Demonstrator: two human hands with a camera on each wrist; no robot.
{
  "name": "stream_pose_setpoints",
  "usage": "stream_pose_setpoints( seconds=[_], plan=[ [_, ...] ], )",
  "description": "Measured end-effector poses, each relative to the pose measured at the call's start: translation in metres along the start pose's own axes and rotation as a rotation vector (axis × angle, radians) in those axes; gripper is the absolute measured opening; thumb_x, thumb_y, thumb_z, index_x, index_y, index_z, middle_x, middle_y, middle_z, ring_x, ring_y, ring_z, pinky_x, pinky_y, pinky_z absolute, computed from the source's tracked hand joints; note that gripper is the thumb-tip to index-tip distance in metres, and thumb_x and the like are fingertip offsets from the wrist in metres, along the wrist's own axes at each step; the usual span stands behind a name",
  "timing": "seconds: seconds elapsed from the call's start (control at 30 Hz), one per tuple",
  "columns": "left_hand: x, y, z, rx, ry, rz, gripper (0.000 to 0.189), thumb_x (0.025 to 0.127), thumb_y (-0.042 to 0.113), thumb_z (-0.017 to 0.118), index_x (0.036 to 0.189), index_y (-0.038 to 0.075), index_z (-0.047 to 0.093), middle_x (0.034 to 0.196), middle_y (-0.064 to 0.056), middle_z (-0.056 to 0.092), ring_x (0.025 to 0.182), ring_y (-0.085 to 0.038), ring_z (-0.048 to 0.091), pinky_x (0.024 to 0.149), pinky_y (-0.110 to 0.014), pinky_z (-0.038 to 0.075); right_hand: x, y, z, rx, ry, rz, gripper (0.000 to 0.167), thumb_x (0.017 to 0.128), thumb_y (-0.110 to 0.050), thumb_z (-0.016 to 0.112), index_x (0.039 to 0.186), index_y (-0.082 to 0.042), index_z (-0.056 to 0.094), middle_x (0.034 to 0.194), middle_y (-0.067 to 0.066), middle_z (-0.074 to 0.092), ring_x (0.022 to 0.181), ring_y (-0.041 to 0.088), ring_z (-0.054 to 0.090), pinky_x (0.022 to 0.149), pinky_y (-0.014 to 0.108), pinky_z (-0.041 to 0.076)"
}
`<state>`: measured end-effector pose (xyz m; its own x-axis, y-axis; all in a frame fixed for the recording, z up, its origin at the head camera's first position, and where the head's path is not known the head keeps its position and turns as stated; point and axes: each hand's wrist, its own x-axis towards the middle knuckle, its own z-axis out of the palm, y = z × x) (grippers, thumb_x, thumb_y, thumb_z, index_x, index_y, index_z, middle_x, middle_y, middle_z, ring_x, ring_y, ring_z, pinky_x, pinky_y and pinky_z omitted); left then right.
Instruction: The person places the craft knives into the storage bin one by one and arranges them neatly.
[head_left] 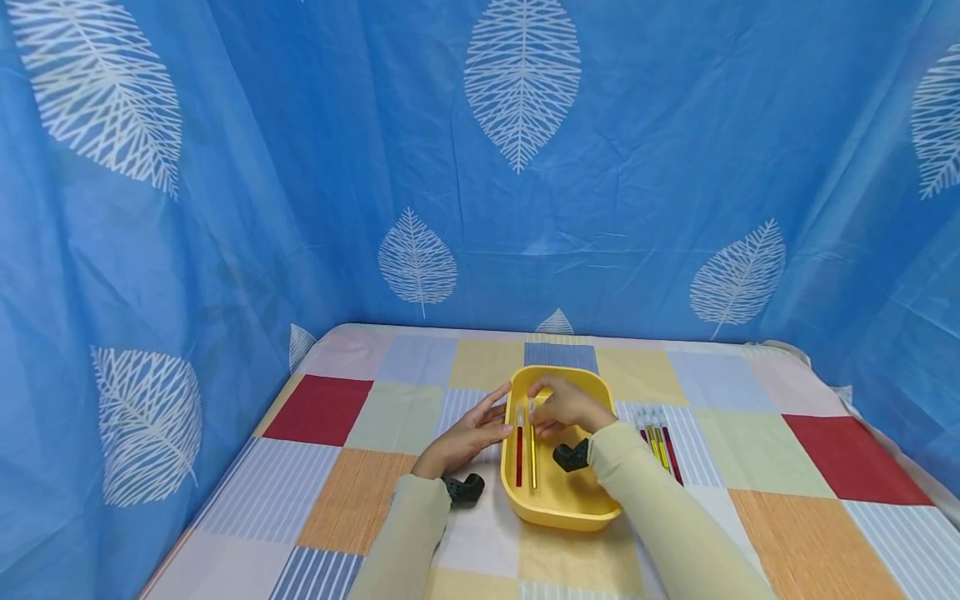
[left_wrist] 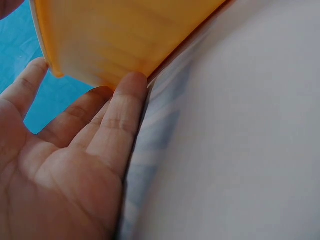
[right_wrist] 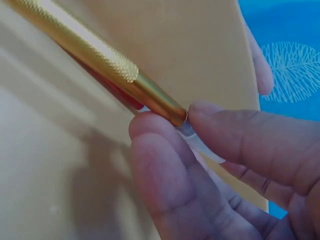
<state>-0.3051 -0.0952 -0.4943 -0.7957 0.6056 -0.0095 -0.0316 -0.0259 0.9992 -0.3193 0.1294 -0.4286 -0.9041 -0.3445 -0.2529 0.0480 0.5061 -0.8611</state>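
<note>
My right hand (head_left: 566,406) reaches over the yellow tray (head_left: 566,500). Its thumb and fingertips pinch a gold craft knife (right_wrist: 95,45) with a knurled handle at the end with the clear cap (right_wrist: 205,147). In the head view this gold knife lies lengthwise over the tray's left half. Beside it, a red-handled craft knife (head_left: 519,454), also clear-capped, is in the tray along the left wall. My left hand (head_left: 465,433) is spread against the tray's left side, its fingertips touching the outer wall (left_wrist: 120,45) and rim.
Several more craft knives (head_left: 660,442), red and gold with clear caps, lie side by side on the cloth right of the tray. A patchwork tablecloth (head_left: 420,521) covers the table. Blue leaf-print curtains (head_left: 600,208) hang around the back and sides.
</note>
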Motion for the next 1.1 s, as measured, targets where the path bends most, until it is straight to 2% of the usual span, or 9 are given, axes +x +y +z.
stream_pose_setpoints(
  seconds=[0.3, 0.6, 0.77, 1.1],
  plan=[
    [-0.001, 0.0, 0.0, 0.0, 0.013, -0.002, 0.08, 0.111, 0.008, 0.057, 0.176, 0.018, 0.012, 0.176, -0.025, 0.022, 0.161, -0.043, 0.028, 0.125, -0.054, 0.038, 0.006, -0.002, 0.01, -0.024, 0.033, 0.089, 0.036, 0.099, 0.005, 0.072, 0.131, 0.004, 0.055, 0.077, 0.013, 0.069, 0.058, 0.014, 0.068, 0.059, 0.026, 0.063],
    [-0.001, 0.002, 0.0, 0.005, 0.002, 0.004, 0.079, 0.112, 0.009, 0.056, 0.176, 0.019, 0.012, 0.177, -0.024, 0.021, 0.162, -0.042, 0.026, 0.126, -0.054, 0.037, 0.013, 0.003, 0.015, -0.08, 0.072, 0.107, 0.035, 0.098, 0.001, 0.077, 0.127, 0.004, 0.057, 0.079, 0.013, 0.069, 0.062, 0.017, 0.066, 0.064, 0.029, 0.064],
    [-0.001, 0.002, -0.001, 0.004, -0.013, 0.022, 0.079, 0.112, 0.009, 0.056, 0.176, 0.016, 0.011, 0.177, -0.026, 0.019, 0.162, -0.044, 0.025, 0.126, -0.054, 0.036, 0.014, 0.004, 0.016, -0.061, 0.085, 0.129, 0.034, 0.098, 0.0, 0.077, 0.126, 0.003, 0.058, 0.082, 0.013, 0.067, 0.061, 0.016, 0.064, 0.064, 0.027, 0.063],
    [-0.001, 0.001, 0.0, 0.0, -0.009, 0.014, 0.079, 0.112, 0.009, 0.056, 0.176, 0.016, 0.011, 0.176, -0.027, 0.019, 0.162, -0.044, 0.024, 0.126, -0.054, 0.036, 0.013, 0.005, 0.013, -0.052, 0.059, 0.103, 0.038, 0.097, 0.003, 0.076, 0.13, 0.007, 0.057, 0.081, 0.013, 0.066, 0.062, 0.016, 0.064, 0.063, 0.027, 0.063]
  ],
)
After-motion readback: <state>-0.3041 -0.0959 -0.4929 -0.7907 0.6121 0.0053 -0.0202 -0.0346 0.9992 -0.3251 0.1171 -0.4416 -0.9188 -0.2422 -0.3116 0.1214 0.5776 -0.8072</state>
